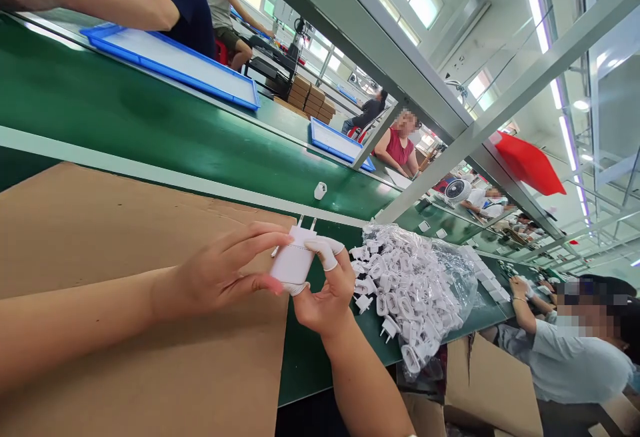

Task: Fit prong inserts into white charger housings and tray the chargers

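Observation:
A white power adapter [293, 264] with two prongs pointing up is held between my two hands, over the edge of the cardboard. My left hand [215, 270] pinches its left side with thumb and fingertips. On the right, my right hand [327, 284] grips the adapter from the side and below, and white covers wrap the tips of its thumb and some fingers. Close to my right hand lies a heap of white plug parts [400, 297], partly on clear plastic film [457, 270].
A cardboard sheet [125, 224] covers the left of the green bench. Beyond a pale rail, one white piece [321, 190] sits on the green belt [165, 130]. Blue-rimmed trays [180, 64] line the far side. A co-worker [575, 350] sits at right, near open cardboard boxes [490, 384].

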The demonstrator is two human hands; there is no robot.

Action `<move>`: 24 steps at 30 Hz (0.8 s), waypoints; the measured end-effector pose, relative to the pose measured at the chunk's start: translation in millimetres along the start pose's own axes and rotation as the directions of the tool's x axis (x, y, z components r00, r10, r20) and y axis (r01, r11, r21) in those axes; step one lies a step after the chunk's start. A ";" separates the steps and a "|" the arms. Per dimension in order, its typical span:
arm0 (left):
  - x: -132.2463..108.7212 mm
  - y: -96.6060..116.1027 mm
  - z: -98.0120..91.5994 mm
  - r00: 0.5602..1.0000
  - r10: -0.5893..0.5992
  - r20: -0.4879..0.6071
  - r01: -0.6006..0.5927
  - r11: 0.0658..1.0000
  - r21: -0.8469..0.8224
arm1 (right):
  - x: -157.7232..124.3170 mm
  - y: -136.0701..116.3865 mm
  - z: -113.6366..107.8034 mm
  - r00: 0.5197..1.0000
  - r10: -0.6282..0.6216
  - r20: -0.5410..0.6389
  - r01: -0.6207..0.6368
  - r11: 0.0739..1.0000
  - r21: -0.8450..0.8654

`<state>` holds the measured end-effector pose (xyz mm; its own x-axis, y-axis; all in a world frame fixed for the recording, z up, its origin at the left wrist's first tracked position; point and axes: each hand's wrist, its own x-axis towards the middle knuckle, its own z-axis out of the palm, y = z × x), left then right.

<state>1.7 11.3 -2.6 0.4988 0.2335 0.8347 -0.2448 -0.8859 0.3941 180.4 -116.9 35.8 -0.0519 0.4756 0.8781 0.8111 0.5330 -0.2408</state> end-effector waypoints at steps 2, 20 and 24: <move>6.2 4.8 1.4 1.000 -0.009 -0.023 0.007 0.998 -0.068 | -0.5 2.3 4.1 0.999 -0.021 -0.038 0.020 1.000 -0.019; 45.1 25.7 -15.8 0.725 -0.513 0.460 0.600 0.798 -0.055 | 0.1 20.6 13.6 0.736 0.660 0.148 -0.633 0.595 0.494; 40.8 22.8 -21.4 0.721 -0.489 0.491 0.496 0.859 0.128 | 9.0 23.9 11.0 0.670 0.667 0.326 -0.716 0.462 0.524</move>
<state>-1.3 9.2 48.7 0.8877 0.4045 0.2198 0.1434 -0.6966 0.7030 192.9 -92.2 33.5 0.3162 0.9024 0.2926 0.1071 0.2725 -0.9562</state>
